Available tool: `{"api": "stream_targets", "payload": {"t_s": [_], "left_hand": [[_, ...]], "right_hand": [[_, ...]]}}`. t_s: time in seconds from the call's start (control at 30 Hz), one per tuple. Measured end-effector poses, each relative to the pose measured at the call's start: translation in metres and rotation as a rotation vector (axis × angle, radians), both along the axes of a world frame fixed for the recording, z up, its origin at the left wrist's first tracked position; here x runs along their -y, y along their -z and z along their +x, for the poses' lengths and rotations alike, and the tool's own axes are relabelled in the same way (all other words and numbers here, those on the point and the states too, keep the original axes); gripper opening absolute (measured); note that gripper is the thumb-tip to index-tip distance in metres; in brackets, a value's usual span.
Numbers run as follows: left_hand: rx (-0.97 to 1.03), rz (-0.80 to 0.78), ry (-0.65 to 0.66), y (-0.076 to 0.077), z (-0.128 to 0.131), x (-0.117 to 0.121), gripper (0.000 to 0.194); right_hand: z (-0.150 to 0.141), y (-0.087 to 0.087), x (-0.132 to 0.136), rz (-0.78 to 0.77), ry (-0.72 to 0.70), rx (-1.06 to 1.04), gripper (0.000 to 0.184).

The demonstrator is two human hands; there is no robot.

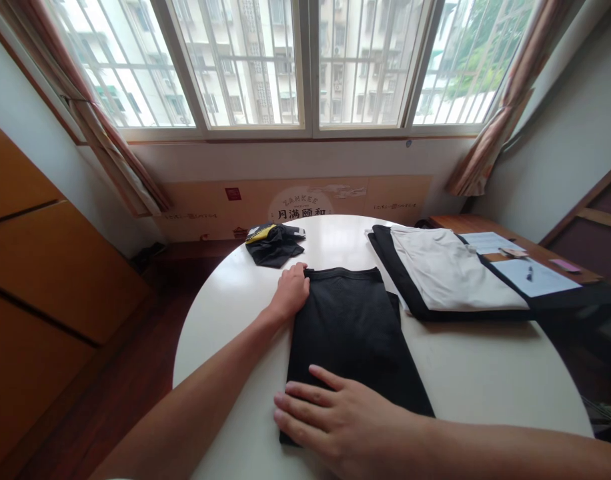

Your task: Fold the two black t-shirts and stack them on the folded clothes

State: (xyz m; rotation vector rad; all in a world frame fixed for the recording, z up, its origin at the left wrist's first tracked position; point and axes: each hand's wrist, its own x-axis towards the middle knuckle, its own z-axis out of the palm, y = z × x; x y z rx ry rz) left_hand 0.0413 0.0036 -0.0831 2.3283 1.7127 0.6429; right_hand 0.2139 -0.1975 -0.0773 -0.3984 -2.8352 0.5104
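Observation:
A folded black garment lies flat on the round white table in front of me. My left hand rests at its far left corner, fingers curled over the edge of the cloth. My right hand lies flat on its near end, fingers stretched out and pointing left, pressing the fabric down. Neither hand lifts the garment.
A stack of folded clothes, a white piece over black ones, lies at the right. A crumpled black and yellow garment sits at the table's far edge. Papers with a pen rest on a wooden desk at right. Wooden cabinets stand left.

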Motion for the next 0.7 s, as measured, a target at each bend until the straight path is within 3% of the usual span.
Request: {"api": "stream_targets", "payload": {"t_s": [0.1, 0.2, 0.3, 0.37, 0.5, 0.7], "left_hand": [[-0.031, -0.013, 0.025, -0.001, 0.001, -0.001, 0.044], [-0.076, -0.018, 0.073, -0.003, 0.000, -0.003, 0.041], [-0.120, 0.012, 0.090, -0.004, -0.003, -0.004, 0.037], [-0.145, 0.017, 0.079, -0.006, -0.003, -0.003, 0.035], [-0.179, 0.024, 0.035, -0.007, 0.000, -0.001, 0.033], [-0.137, 0.052, 0.015, -0.001, 0.003, -0.004, 0.029]], "right_hand": [[-0.007, 0.010, 0.005, 0.088, -0.085, -0.047, 0.052], [-0.004, -0.002, -0.005, 0.043, -0.081, -0.087, 0.054], [0.010, -0.017, -0.034, -0.040, 0.245, -0.043, 0.068], [0.023, -0.019, -0.059, -0.070, 0.457, 0.028, 0.067], [0.049, -0.006, -0.098, -0.113, 0.597, 0.091, 0.062], [0.074, 0.010, -0.126, -0.006, 0.912, 0.124, 0.067]]}}
